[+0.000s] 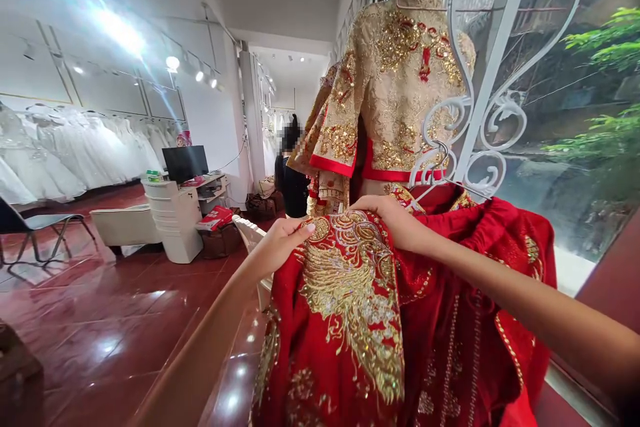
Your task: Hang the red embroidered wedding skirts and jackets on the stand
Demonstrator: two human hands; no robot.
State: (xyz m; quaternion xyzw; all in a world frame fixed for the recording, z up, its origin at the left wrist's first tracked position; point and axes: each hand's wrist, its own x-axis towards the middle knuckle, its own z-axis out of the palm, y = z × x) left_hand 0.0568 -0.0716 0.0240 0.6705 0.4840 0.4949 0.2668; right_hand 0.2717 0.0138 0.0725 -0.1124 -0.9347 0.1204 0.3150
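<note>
A red garment [350,320] with thick gold embroidery hangs in front of me. My left hand [280,243] grips its left upper edge, fingers curled over the cloth. My right hand [395,217] is closed on the top of the same garment near its hanger. Behind it a gold embroidered jacket [390,93] with red trim hangs on a hanger from a white scrolled metal rack [470,113].
A person in dark clothes [293,177] stands behind the garments. White gowns [75,147] line the left wall. A white desk with a monitor [185,163] and a chair [35,227] stand on the glossy red floor [110,320]. A large window [565,113] is at right.
</note>
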